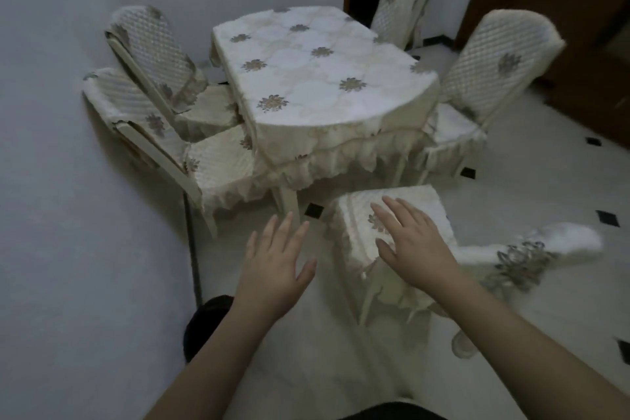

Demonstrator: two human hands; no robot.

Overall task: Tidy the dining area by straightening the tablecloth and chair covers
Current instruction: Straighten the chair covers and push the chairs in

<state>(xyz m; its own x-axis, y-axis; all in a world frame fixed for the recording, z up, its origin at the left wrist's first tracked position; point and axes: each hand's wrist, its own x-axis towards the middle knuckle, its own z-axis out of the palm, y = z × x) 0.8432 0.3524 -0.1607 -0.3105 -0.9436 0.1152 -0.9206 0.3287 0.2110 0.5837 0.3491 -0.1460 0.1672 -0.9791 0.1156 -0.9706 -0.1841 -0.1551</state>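
Observation:
A cream tablecloth with grey flower motifs covers the table, its frilled hem hanging over the near edge. The nearest chair stands in front of me, its seat cover cream with a flower print and its back cover off to the right. My right hand lies flat on that seat cover, fingers spread. My left hand hovers open over the floor just left of the seat, holding nothing.
Two covered chairs stand left of the table against the white wall, their back covers rumpled. Two more covered chairs stand right and behind. A dark wooden door is at the back right. The tiled floor has black diamonds.

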